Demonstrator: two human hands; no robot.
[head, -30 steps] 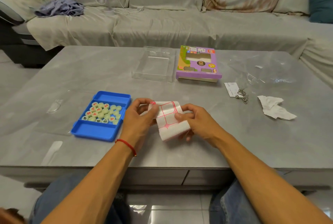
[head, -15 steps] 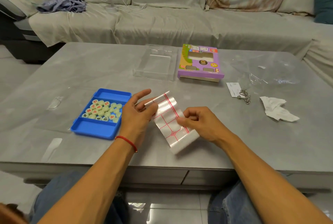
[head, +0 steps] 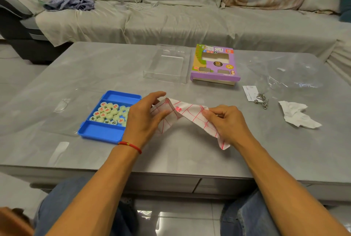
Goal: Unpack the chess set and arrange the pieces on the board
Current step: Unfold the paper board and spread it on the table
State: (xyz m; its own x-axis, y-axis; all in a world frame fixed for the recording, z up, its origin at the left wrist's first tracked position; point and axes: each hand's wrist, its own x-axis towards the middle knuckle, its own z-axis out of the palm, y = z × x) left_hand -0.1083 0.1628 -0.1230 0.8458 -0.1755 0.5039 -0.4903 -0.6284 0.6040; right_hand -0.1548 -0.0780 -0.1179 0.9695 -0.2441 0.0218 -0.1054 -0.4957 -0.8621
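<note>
Just right of the blue tray (head: 106, 133), the half-folded board sheet (head: 191, 114) stretched left-to-right between the hands, left hand (head: 144, 118) and right hand (head: 228, 123) each pinching an end.

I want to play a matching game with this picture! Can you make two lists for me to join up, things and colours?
Things:
1. tray holding the chess pieces
2. box at the far side of the table
3. crumpled paper
4. wrist band

Colours:
A. red
B. white
C. blue
D. purple

Pairs: 1-C, 2-D, 3-B, 4-A
</note>
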